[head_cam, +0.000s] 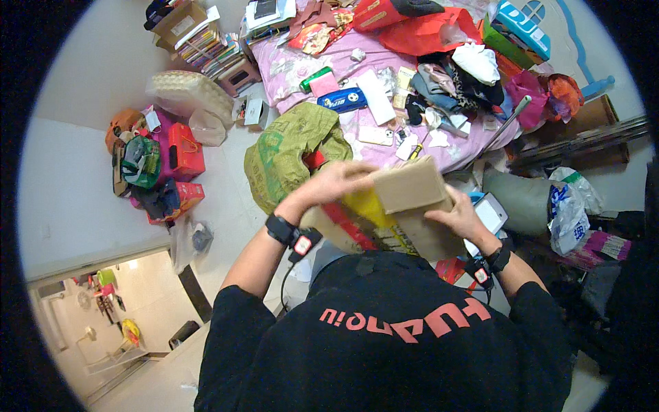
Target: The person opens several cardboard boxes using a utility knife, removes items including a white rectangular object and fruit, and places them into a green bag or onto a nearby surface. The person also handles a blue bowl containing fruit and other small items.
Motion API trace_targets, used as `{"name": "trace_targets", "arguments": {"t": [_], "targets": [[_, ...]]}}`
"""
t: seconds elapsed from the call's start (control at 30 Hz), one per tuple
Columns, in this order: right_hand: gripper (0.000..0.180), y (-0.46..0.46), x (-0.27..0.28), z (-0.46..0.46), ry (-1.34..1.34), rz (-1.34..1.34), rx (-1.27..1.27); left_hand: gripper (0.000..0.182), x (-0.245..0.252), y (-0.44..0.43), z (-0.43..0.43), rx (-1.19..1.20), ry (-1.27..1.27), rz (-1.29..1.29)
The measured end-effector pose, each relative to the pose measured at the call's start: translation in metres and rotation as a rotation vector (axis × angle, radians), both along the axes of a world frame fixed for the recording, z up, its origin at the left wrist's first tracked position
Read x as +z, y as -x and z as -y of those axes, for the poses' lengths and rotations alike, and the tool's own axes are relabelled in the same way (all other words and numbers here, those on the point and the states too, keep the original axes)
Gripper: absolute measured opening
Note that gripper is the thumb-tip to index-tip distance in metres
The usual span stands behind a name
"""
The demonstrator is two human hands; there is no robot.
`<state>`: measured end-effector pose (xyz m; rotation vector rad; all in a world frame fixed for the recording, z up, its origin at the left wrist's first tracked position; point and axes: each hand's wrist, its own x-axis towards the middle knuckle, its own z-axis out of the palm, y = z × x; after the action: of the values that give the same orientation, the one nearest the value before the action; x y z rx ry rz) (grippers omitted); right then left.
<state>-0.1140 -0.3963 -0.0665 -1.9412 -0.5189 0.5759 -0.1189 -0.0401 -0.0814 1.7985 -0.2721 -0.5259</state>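
A cardboard box (412, 188) is in front of my chest, with one flap or smaller side facing up. My right hand (455, 211) grips its right edge, thumb on the front. My left hand (342, 180), slightly blurred, lies at the box's left edge; whether its fingers grip the cardboard cannot be told. Below the hands is a larger bag or carton with yellow and red bands (355, 221), partly hidden by the box and my left arm. A crumpled green woven sack (288, 154) lies just beyond my left forearm.
Ahead stands a bed with a pink sheet (288, 67), bearing a blue pencil case (342, 100), a phone (376, 135), clothes (443, 87) and red bags (427, 31). Red boxes (186, 152) and bags stand at left. A grey rolled item (520, 201) and plastic bags lie at right.
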Motion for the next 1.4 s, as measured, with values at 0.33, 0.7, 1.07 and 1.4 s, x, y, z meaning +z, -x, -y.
{"name": "trace_targets", "arguments": {"t": [0.33,0.7,1.07,1.4], "targets": [[0.053,-0.049,-0.092,0.034,-0.226,-0.398,-0.728,0.056,-0.188,-0.023,-0.087,0.483,-1.07,-0.127],[0.057,-0.072,-0.163,-0.045,-0.265,-0.978,-0.639,0.066,-0.235,-0.045,-0.243,1.406,0.412,-0.375],[0.067,-0.167,-0.153,-0.202,-0.11,-1.157,-0.301,0.092,-0.134,0.013,-0.288,1.022,0.102,-0.08],[0.052,-0.301,-0.159,-0.326,0.052,-1.065,-0.069,0.071,-0.138,0.071,-0.256,1.007,-0.241,0.046]]}}
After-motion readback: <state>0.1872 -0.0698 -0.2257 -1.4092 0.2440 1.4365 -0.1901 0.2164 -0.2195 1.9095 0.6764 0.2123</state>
